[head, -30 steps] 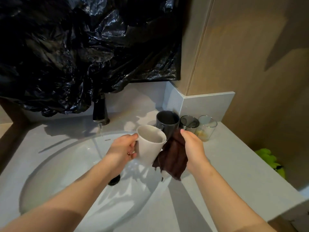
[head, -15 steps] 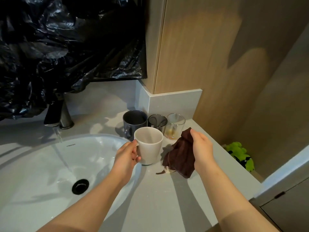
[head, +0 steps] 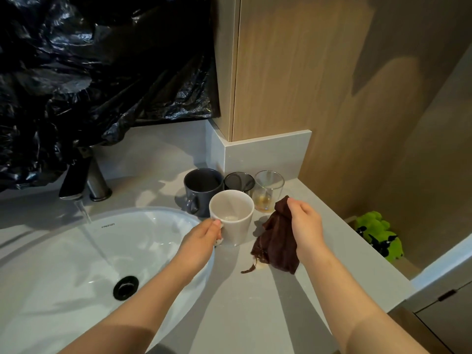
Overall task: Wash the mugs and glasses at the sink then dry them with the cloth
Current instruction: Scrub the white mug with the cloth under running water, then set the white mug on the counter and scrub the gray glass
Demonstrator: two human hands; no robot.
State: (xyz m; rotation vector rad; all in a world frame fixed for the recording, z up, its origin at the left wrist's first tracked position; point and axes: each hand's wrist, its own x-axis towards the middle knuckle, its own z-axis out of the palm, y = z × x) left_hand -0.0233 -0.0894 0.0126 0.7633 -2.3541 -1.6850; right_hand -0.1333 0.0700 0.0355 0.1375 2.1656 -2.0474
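Sheeting [head: 89,72], black plastic, crinkled and glossy, covers the wall above the sink. Wood-grain panel [head: 332,85], matte, right of it. Countertop [head: 255,302]: grey, smooth, stone-look, with a matching upstand at the back corner. Basin [head: 63,277]: white, oval, glossy, undermounted, wet. Dark round drain [head: 126,287]. Faucet [head: 84,180]: dark metal with a flat angled spout; a thin water stream [head: 86,218] falls into the basin.

Both forearms bare, reaching forward. Left hand [head: 201,238]: fingers curled round the handle of the white mug [head: 232,218], which is ceramic, matte, cylindrical, upright, mouth open to camera. Mug sits just right of the basin rim, base at counter level; can't tell if it's fully set down. Right hand [head: 306,226]: palm down, fingertips pinching the top of the brown cloth [head: 277,241]. Cloth hangs bunched and limp just right of the mug, lower end touching the counter, with a frayed strip trailing.

Row at the back corner, behind the white mug, left to right: dark grey mug [head: 201,190], handle facing the camera; smoked glass [head: 238,183]; clear glass [head: 268,190] with yellowish residue at the bottom. All upright, close together.

Green plush toy [head: 378,236] lies past the counter's right edge.
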